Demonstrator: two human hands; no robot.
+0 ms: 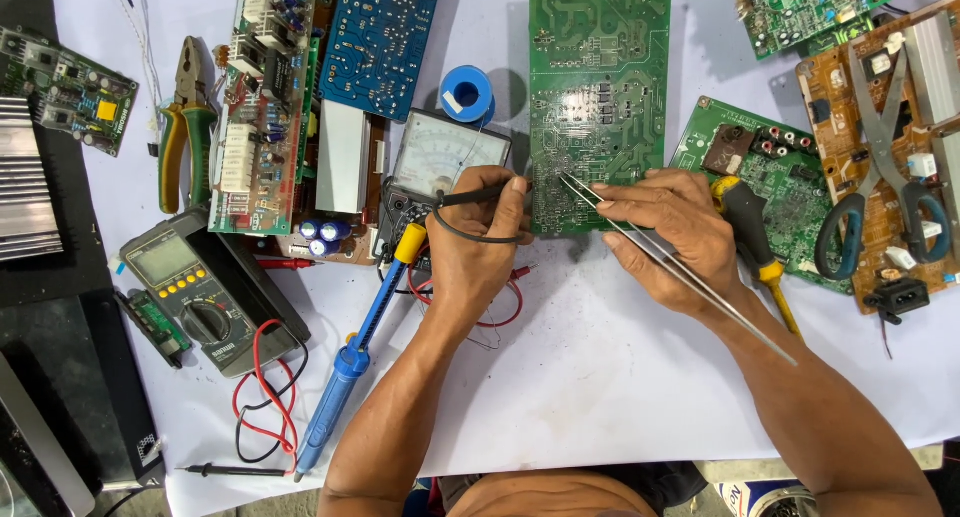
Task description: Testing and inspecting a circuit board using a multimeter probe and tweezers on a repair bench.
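A large green circuit board (600,67) lies solder side up on the white table cover (600,377). My left hand (478,247) grips a black pen-shaped soldering tool (480,194) with a looping black cord, its tip at the board's lower left edge. My right hand (668,232) holds long metal tweezers (690,277), whose points touch the board near the same spot. The two tool tips sit close together on the board.
A blue desoldering pump (350,367) and an analog meter (445,152) lie left of my left hand. A digital multimeter (190,292) with red and black leads, pliers (185,117), a blue solder spool (467,92), a yellow-black screwdriver (755,242), scissors (880,167) and several other boards surround the work.
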